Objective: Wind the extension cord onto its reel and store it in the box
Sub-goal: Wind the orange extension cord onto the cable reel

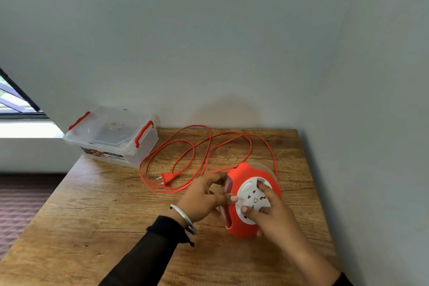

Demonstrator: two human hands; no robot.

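Left hand [204, 195] curled round the left edge of the orange reel [241, 216], right hand [271, 211] with fingers bent onto its white socket face [251, 199]. Reel tilted on the wooden table [116, 204], cord [192, 146] lying in loose loops behind, plug [167, 178] just left. Lidded clear box [111, 137] at far-left corner, well apart.

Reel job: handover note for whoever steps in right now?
Left hand grips the side of the orange reel, which stands on the wooden table.
Right hand has its fingers curled on the white socket disc.
Cord lies in loose loops on the table, plug free beside them.
Clear box sits at the table's far left corner, lid on, red latches visible.
Done: reel in hand.
Left: wind the cord, open the box, store the reel.
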